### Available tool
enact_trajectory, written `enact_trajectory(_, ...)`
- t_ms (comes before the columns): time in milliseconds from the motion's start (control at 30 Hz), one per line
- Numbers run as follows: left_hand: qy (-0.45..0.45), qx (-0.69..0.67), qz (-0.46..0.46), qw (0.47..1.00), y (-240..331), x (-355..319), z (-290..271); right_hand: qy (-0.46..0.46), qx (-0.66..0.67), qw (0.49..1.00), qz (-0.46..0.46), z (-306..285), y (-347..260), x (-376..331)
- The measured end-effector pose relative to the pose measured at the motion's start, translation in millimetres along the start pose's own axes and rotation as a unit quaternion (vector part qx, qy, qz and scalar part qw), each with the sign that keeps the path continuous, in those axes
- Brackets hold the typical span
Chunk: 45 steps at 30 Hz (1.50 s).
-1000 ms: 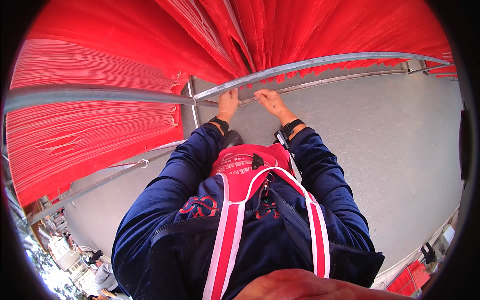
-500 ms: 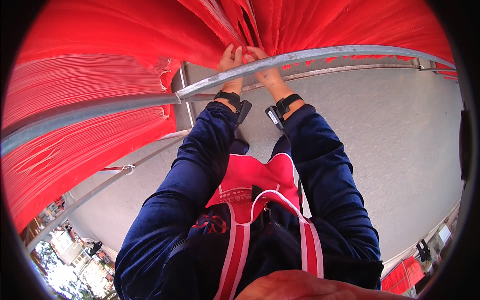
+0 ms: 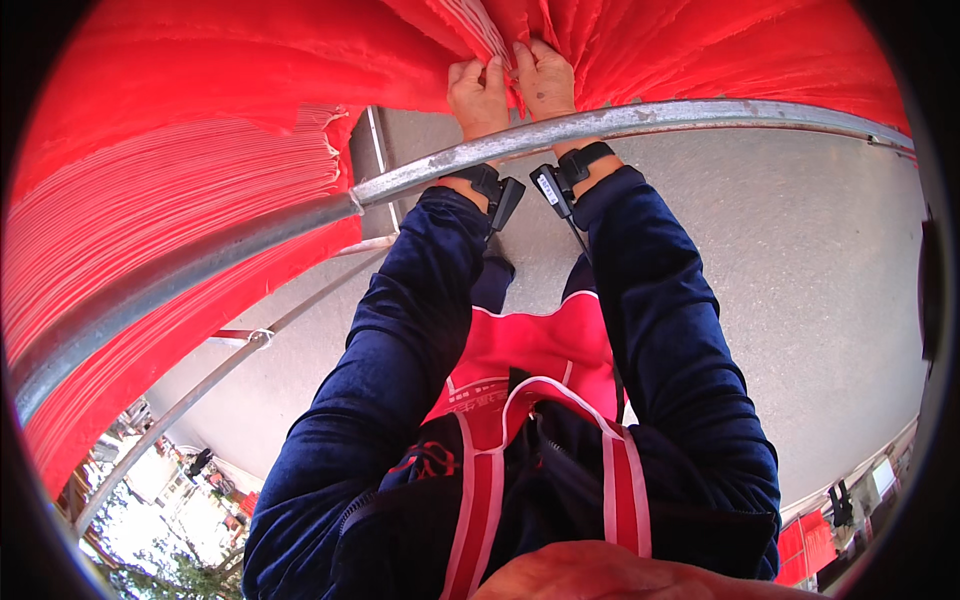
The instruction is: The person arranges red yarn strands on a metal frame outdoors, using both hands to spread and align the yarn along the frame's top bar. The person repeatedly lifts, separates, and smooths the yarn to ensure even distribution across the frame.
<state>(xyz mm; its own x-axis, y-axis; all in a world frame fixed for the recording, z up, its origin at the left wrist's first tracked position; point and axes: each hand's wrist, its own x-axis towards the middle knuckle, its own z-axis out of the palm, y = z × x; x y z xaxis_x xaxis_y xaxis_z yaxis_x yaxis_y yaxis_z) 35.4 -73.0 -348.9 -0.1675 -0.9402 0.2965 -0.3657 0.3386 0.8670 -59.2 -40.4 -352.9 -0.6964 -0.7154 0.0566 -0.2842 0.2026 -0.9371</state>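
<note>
Thin red sheets [image 3: 300, 60] hang in a deep, layered mass across the far side; whether they are cloth or paper I cannot tell. My left hand [image 3: 479, 100] is closed at their lower edge, fingers bent and thumb pressed in. Right beside it, my right hand [image 3: 545, 82] pinches the gathered folds, its fingertips partly hidden among them. Pale edges of bunched layers [image 3: 478, 28] show just beyond my fingers. Both forearms reach under a curved-looking metal rail [image 3: 640, 118], which crosses in front of my wrists. Each wrist carries a black strapped device.
A second stack of red sheets [image 3: 180, 210] hangs at the left behind a metal bar [image 3: 200, 245]. A lower pole [image 3: 180, 405] with a white tie runs below it. Grey floor [image 3: 780, 300] lies beneath. More red material [image 3: 805, 548] hangs at the lower right.
Both hands have moved farther away and up into the red sheets, and the right hand has shifted slightly right. The folds are now bunched more tightly around the fingers.
</note>
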Motion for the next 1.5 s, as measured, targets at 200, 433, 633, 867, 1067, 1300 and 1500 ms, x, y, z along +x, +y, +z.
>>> enact_trajectory(200, -0.04, -0.261, -0.204, 0.943, -17.6, -1.5, -8.7, -0.064, 0.211, 0.972, 0.083, -8.1, 19.6, -0.6)
enact_trajectory(433, 0.186, -0.29, -0.186, 0.92, -27.0, -0.3, -35.9, 0.015, 0.273, 0.962, 0.005, -40.5, 54.5, 33.6)
enact_trajectory(633, 0.245, -0.244, -0.131, 0.929, -33.7, 4.6, -54.5, 0.124, 0.235, 0.96, -0.087, -97.6, 74.8, 48.9)
enact_trajectory(867, 0.246, -0.181, -0.16, 0.939, -39.7, -9.7, -61.1, 0.145, 0.157, 0.976, -0.043, -106.9, 61.7, 26.1)
enact_trajectory(1067, 0.162, -0.183, -0.119, 0.962, -42.2, -35.4, -49.1, 0.029, 0.15, 0.987, -0.04, -65.9, 53.7, -13.8)
enact_trajectory(1300, 0.11, -0.163, -0.1, 0.975, -44.4, -32.4, -37.4, 0.008, 0.011, 0.987, -0.158, -34.7, 42.9, 1.9)
enact_trajectory(1500, 0.041, -0.083, -0.048, 0.995, -67.7, -39.5, -18.9, -0.094, 0.037, 0.983, -0.156, -25.9, 44.6, 9.0)
